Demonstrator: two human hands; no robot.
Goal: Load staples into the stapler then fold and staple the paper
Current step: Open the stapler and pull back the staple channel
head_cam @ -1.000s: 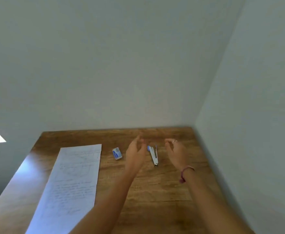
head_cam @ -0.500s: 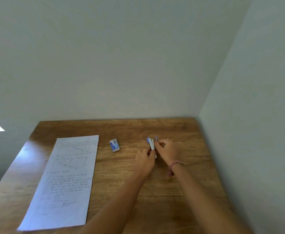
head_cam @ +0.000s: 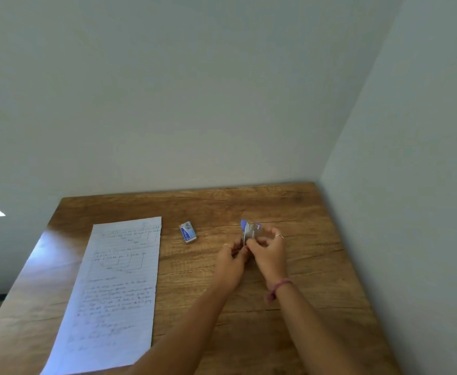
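— Between the two hands, what's being held?

— The stapler [head_cam: 250, 231]. The left hand [head_cam: 231, 262] pinches its near end from the left, and the right hand [head_cam: 269, 251] has its fingers closed on the near and right side. It seems lifted a little off the table [head_cam: 289, 207], though that is hard to tell.

— Is it open yet?

— It looks splayed: a blue tip shows on each side of the metal middle, beyond the grip. I'd judge the step in hand is opening the stapler to bare its channel. Too small to see whether any staples sit inside.

— And the staples themselves?

— Presumably in the small blue-and-white box [head_cam: 187, 231], lying to the left of the grip, apart from both hands and apparently shut.

— The paper [head_cam: 119, 290]?

— Further left of the grip, flat and unfolded, with handwriting on it. Nothing touches it.

— So what does the next move call for?

— One hand must keep the stapler open while the other lets go, reaches left for the box and draws out a strip. The left is nearer the box, so I'd expect the right to hold.
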